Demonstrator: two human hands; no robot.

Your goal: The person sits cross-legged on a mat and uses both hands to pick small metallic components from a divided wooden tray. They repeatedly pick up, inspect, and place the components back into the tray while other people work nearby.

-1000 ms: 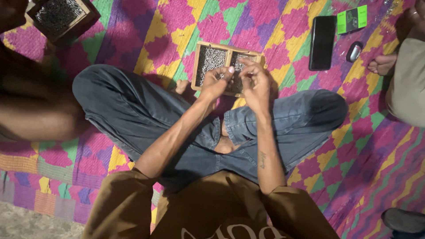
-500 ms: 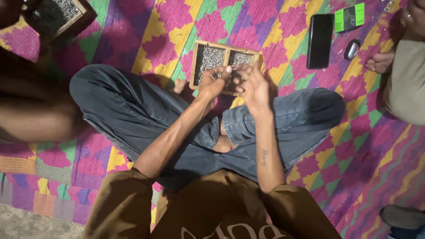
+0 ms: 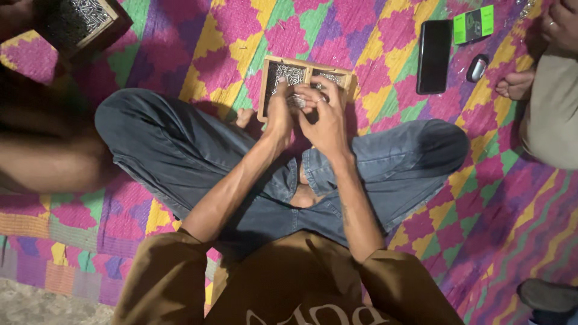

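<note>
we note the left hand point(image 3: 280, 113) and right hand point(image 3: 325, 117) over the two-compartment wooden tray point(image 3: 306, 70) of small silvery metal pieces point(image 3: 291, 74). fingers point(image 3: 310, 95) pinch a small cluster of pieces between both hands, just above the tray.

Both hands, left hand point(image 3: 279, 114) & right hand point(image 3: 325, 117), meet over the two-compartment wooden tray point(image 3: 268, 72) w/ small silvery metal bits point(image 3: 290, 73). Black phone point(image 3: 434, 56) lies nearby on the mat.

Single head cam, on my head, looking steeply down my chest onto my crossed legs and mat point(image 3: 373, 36). My hands sit just above centre, fairly near, over the wooden tray point(image 3: 274, 63) at 12 o'clock. Another person's knee at 3 o'clock edge. No second view to share
</note>
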